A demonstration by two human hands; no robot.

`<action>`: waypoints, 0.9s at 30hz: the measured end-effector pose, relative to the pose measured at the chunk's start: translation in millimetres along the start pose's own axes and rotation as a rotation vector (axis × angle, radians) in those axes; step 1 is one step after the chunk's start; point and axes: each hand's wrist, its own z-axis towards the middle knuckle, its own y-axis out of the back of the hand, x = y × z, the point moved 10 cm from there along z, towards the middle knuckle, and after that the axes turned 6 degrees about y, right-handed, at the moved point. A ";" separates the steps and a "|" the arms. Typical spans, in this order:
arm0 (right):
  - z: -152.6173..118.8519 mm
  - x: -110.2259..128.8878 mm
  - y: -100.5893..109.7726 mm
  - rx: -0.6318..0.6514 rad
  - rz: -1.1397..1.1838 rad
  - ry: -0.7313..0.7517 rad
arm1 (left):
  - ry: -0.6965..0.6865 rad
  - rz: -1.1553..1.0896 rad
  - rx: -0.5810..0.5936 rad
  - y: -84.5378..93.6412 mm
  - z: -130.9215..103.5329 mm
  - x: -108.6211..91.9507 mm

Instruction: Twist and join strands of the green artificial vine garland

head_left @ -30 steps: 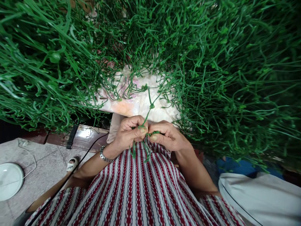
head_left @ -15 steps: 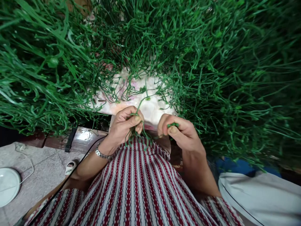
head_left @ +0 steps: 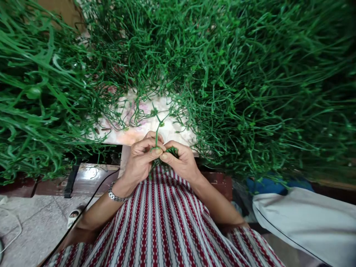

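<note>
Thin green plastic-looking stems (head_left: 157, 133) rise from between the fingers of my left hand (head_left: 144, 157), which is closed on them. Touching it at the fingertips is my right hand (head_left: 180, 159), closed round a small green bunch (head_left: 171, 150) that shows between thumb and forefinger. Both hands meet above my lap, at the near edge of a pale flower-patterned surface (head_left: 133, 135). Some green strands hang below the left fingers, partly hidden by the hands.
Large heaps of green stems lie at the left (head_left: 36, 107) and right (head_left: 250, 92). A black cable (head_left: 97, 189) crosses my left forearm. White cloth (head_left: 306, 218) lies at the lower right, and a white slipper (head_left: 74, 216) is on the floor.
My right hand has moved left, so the two hands now touch at the fingertips. The view has shifted slightly, and the white round object at the lower left is mostly out of frame.
</note>
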 end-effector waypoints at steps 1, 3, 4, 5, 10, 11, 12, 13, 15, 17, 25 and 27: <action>0.0 1.3 0.1 0.007 -0.014 0.013 | -0.007 -0.008 0.010 -1.4 -0.7 -0.1; -0.1 2.7 -1.2 0.039 -0.037 0.035 | -0.042 -0.027 0.018 -3.0 -2.2 -2.2; -0.2 2.5 -2.1 0.058 -0.041 0.042 | -0.068 -0.037 0.014 -2.9 -3.1 -4.3; -0.5 2.0 -2.9 0.075 -0.041 0.048 | -0.090 -0.050 0.011 -2.8 -3.9 -6.3; -1.9 9.2 0.2 0.092 -0.105 0.142 | -0.007 -0.078 0.097 -10.5 -3.2 -3.0; -2.0 11.6 0.6 0.099 -0.143 0.159 | 0.021 -0.074 0.102 -10.7 -2.4 -1.2; -1.8 13.9 0.9 0.107 -0.181 0.170 | 0.035 -0.067 0.091 -9.0 -1.5 -0.3; -1.5 15.3 0.7 0.120 -0.213 0.173 | 0.044 -0.060 0.072 -6.5 -0.5 0.4; -0.6 15.6 -1.0 0.150 -0.256 0.158 | 0.055 -0.052 0.038 -2.3 0.9 2.3; 0.0 13.3 -2.8 0.167 -0.268 0.134 | 0.087 -0.051 0.034 -1.6 1.4 6.6; 0.1 8.6 -8.1 0.162 -0.167 0.139 | 0.063 -0.061 0.060 -2.1 -4.1 6.8; -0.4 10.1 -8.8 0.174 -0.145 0.138 | 0.018 -0.081 0.079 -3.4 -6.3 3.4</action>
